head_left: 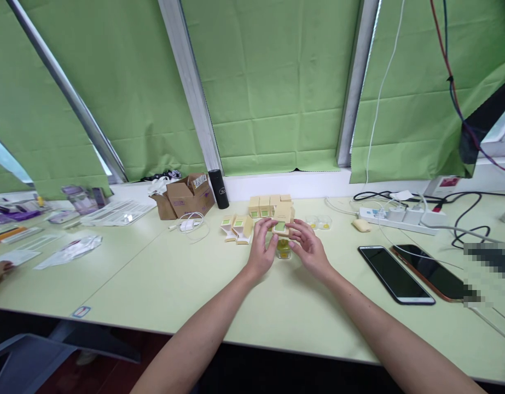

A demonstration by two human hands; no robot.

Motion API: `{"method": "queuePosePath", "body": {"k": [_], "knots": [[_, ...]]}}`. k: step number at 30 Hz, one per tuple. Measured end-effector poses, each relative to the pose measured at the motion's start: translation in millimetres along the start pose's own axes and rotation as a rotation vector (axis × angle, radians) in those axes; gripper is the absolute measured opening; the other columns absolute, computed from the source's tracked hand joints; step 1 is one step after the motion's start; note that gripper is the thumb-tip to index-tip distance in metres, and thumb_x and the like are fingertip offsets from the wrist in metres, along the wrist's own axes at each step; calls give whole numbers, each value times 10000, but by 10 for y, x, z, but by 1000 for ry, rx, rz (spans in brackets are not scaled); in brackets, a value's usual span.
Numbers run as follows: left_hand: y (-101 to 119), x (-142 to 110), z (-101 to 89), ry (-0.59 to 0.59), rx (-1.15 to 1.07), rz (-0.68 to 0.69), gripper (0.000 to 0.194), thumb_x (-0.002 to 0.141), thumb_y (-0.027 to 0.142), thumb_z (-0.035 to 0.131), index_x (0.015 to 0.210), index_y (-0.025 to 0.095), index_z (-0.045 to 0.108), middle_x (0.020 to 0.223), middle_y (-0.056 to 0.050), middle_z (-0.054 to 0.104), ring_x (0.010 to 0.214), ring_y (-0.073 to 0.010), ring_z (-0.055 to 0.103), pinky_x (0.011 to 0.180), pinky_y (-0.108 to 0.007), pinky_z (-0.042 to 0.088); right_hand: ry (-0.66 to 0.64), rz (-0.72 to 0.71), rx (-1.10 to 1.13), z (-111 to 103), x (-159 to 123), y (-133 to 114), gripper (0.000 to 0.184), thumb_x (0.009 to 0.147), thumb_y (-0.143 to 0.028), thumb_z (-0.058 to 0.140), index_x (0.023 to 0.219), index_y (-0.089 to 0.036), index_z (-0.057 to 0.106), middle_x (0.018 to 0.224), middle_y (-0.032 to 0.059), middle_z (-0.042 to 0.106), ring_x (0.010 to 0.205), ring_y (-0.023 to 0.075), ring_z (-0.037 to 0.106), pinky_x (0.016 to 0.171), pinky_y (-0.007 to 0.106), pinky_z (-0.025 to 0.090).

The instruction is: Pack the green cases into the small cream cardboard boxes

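Between both hands, a small kraft cardboard box (282, 214) with a green window stands with its upper flap raised. My left hand (262, 246) grips its left side with bent fingers. On the right side, my right hand (312, 247) holds it with fingertips and thumb. Just below the box, between my thumbs, a small clear container (284, 250) with something yellow-green inside sits on the table; whether a thumb touches it, I cannot tell. Several similar boxes (263, 206) stand in a row behind. Two unfolded boxes (236, 229) lie left of my left hand.
Clear cups (319, 222) with yellow bits lie behind my right hand. Two phones (395, 273) and a power strip (402, 218) with cables are at right. A brown carton (189, 198), black bottle (218, 189) and papers (116, 212) stand left. Another person's hand (0, 271) shows far left.
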State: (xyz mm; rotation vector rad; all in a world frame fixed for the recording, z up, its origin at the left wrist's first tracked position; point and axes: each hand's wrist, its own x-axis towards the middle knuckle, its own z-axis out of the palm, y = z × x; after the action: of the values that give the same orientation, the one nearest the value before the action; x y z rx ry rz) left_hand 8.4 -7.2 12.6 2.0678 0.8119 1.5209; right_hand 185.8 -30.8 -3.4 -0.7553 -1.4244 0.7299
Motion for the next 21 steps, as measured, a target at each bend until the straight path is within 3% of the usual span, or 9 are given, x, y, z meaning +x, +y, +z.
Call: {"method": "queuePosePath", "body": {"k": [2, 4, 10, 15, 21], "knots": [[-6, -5, -3, 3, 49, 15, 364, 1049, 446, 509, 1359, 267, 580, 1443, -126, 492, 1433, -281, 456, 1229, -501, 356, -13, -25, -77, 0, -16, -8, 435, 922, -511, 711, 1315, -325, 687, 1537, 101, 487, 1507, 325, 406, 1174, 523, 462], [-7, -5, -7, 2, 83, 28, 391, 1047, 440, 517, 1399, 274, 558, 1480, -127, 492, 1455, -284, 438, 1239, -512, 340, -45, -59, -167, 0, -39, -38, 410, 940, -465, 692, 1329, -337, 683, 1530, 87, 526, 1578, 323, 285, 1225, 572, 383], [-31, 8, -7, 56, 114, 60, 429, 1045, 448, 522, 1439, 279, 550, 1496, -127, 545, 1451, -292, 459, 1230, -544, 347, -90, -178, -340, 9, -96, -168, 502, 944, -350, 669, 1441, -363, 603, 1725, 41, 278, 1573, 328, 313, 1263, 613, 292], [-100, 18, 9, 127, 86, -13, 404, 1026, 462, 560, 1367, 260, 635, 1471, -133, 534, 1427, -297, 470, 1187, -516, 396, -146, -318, -404, 15, -98, -231, 584, 960, -319, 630, 1527, -377, 503, 1719, 30, 316, 1585, 334, 284, 1264, 638, 253], [-102, 42, -3, 119, 117, -38, 382, 992, 461, 601, 1272, 209, 669, 1226, -138, 665, 1177, -284, 578, 958, -425, 505, -217, -397, -468, 1, -108, -230, 558, 996, -325, 565, 1547, -303, 478, 1685, 73, 392, 1553, 345, 328, 1220, 634, 338]]}}
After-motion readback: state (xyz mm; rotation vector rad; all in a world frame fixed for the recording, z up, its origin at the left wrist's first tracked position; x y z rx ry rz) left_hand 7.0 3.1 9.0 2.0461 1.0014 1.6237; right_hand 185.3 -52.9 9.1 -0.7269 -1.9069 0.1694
